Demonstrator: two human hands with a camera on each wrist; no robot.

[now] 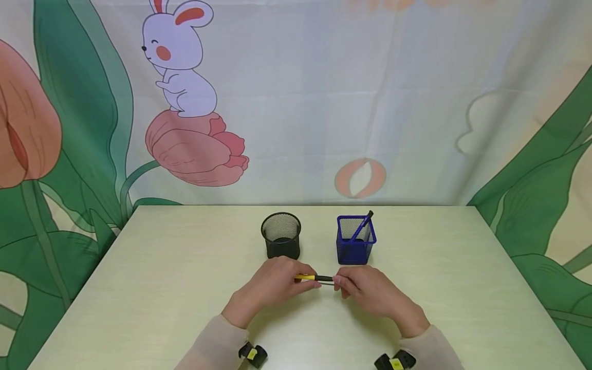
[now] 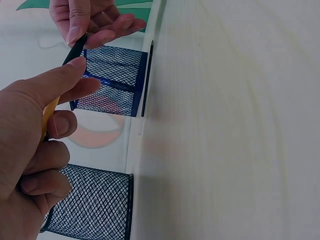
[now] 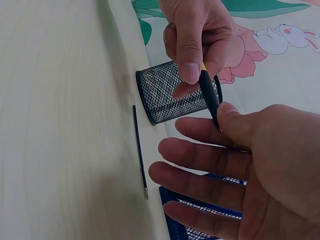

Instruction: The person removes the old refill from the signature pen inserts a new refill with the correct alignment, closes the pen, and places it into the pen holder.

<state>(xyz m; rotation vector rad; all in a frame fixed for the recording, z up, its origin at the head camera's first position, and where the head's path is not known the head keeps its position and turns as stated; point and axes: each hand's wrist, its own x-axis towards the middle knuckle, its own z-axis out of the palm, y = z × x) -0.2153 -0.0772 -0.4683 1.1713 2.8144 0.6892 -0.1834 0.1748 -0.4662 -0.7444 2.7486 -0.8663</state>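
Observation:
A pen (image 1: 322, 278) with a yellow barrel and black grip section spans the gap between both hands, low over the table. My left hand (image 1: 283, 277) holds it by the yellow barrel, thumb and fingers curled round it. At the black tapered end, my right hand (image 3: 270, 155) pinches the tip between thumb and index finger, its other fingers extended. A thin dark pen refill (image 3: 139, 147) with a clear end lies on the table below the pen. The left hand's palm side hides part of the yellow barrel in the left wrist view.
Behind the left hand stands a round black mesh pen holder (image 1: 281, 231). A square blue mesh pen holder (image 1: 355, 252) stands behind the right hand, with a blue pen (image 1: 361, 227) leaning in it. A printed curtain (image 1: 296, 103) hangs behind the pale table (image 1: 185, 267).

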